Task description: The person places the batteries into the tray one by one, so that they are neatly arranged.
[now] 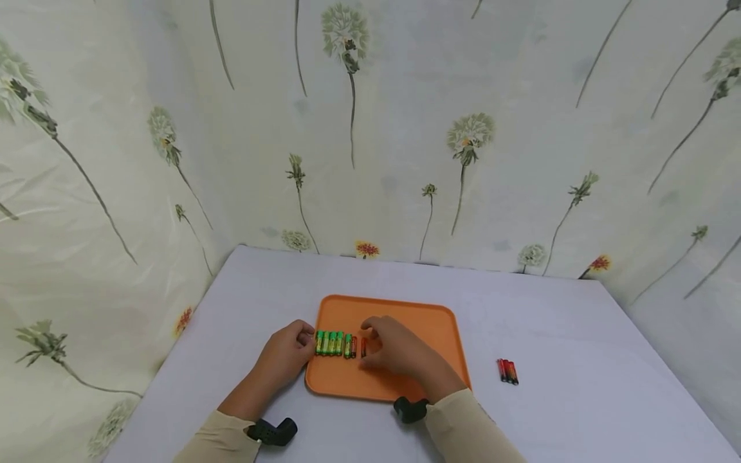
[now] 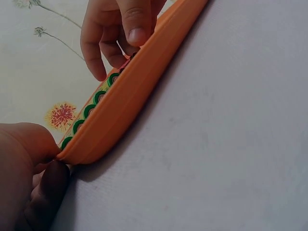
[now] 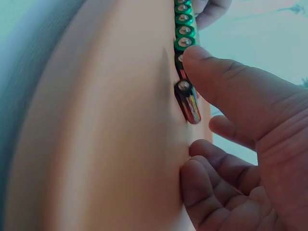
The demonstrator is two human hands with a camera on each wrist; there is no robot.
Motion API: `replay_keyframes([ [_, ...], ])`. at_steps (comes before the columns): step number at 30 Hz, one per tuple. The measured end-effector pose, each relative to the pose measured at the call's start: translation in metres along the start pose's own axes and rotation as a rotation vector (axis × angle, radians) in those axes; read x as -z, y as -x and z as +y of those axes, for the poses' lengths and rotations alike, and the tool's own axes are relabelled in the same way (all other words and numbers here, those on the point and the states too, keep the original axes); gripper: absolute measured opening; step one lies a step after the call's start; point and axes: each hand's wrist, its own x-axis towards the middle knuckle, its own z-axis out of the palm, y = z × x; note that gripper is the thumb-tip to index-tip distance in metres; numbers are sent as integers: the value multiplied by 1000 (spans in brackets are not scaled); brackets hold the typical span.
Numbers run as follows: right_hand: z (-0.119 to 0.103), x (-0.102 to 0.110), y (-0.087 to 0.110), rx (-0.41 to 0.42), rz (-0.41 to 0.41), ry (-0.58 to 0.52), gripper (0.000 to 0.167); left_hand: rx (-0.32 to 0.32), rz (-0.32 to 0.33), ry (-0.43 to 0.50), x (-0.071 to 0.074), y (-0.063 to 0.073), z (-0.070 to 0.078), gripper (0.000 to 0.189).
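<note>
On the orange tray (image 1: pixel 336 382) stands a row of several green batteries (image 1: pixel 330 343), with a red battery (image 1: pixel 354 347) at its right end. Another red battery (image 3: pixel 188 103) lies a small gap further right. My right hand (image 1: pixel 396 347) is over the tray around that battery, thumb and fingers spread apart on either side of it; it does not appear gripped. My left hand (image 1: pixel 287 350) is at the tray's left edge, close to the outermost green battery. In the left wrist view, the left hand (image 2: pixel 29 163) pinches the tray's rim between its fingertips.
A few more red batteries (image 1: pixel 507 372) lie together on the white table (image 1: pixel 556 334), to the right of the tray. A flower-printed curtain (image 1: pixel 405 128) hangs behind the table and along its sides. Each wrist carries a black camera mount (image 1: pixel 274 432).
</note>
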Motion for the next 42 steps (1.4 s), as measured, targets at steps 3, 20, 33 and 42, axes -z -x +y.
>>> replay_keyframes([
  [3, 0, 5, 5, 2, -11, 28, 73, 3, -6, 7, 1, 0, 0, 19],
  [20, 30, 27, 51, -104, 84, 51, 69, -9, -11, -1, -2, 0, 4, 18],
  [33, 63, 46, 92, -163, 220, -6, 60, -43, 20, -7, -2, 2, -2, 18],
  [42, 97, 63, 118, -188, 272, 53, 59, -34, 15, -14, -4, 2, -1, 18],
])
